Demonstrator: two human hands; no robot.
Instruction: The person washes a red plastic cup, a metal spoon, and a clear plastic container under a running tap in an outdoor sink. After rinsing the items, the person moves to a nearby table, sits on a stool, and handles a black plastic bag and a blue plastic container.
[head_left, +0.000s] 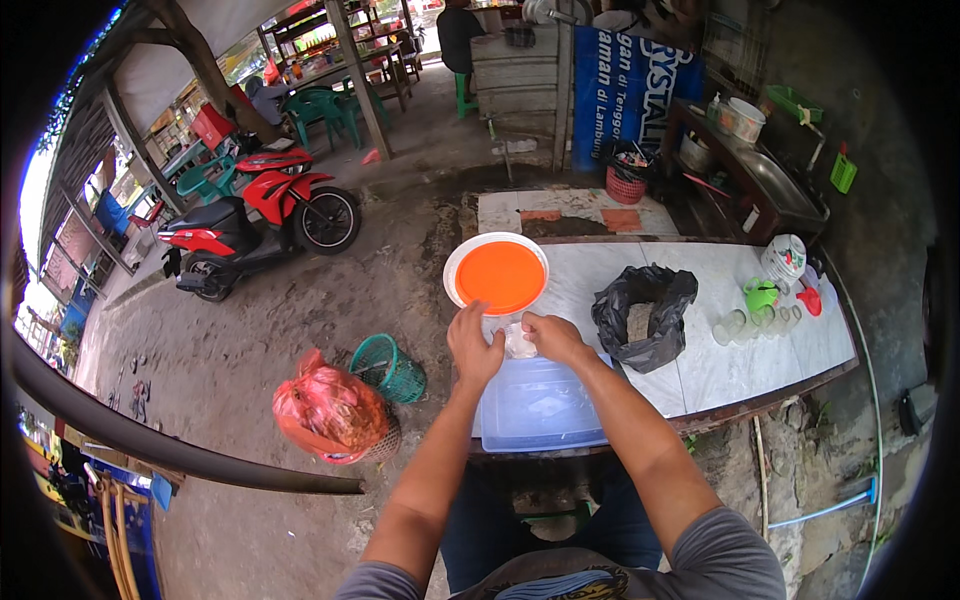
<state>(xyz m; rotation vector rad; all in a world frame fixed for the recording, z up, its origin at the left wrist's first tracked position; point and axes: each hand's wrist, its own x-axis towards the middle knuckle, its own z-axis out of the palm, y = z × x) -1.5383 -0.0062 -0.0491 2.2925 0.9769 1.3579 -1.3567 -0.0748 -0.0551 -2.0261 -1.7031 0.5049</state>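
A small clear plastic bag (519, 342) with white contents lies between my hands at the table's near left. My right hand (556, 339) pinches its right side, fingers curled in. At the bag's left edge is my left hand (475, 345), thumb and fingers apart; whether it grips the plastic is unclear. Just beyond them sits a round white tub (451, 271) with an orange surface (501, 276) inside its rim. Below my hands lies a translucent bluish plastic box or lid (541, 409), partly covered by my right forearm.
On the marble-look tabletop (720, 375) stand an open black plastic bag (643, 352), several glasses (757, 324), a green cup (760, 294) and stacked bowls (784, 256). Left of the table are a teal basket (390, 367) and a tied red bag (328, 405). A red motorbike (262, 214) is parked beyond.
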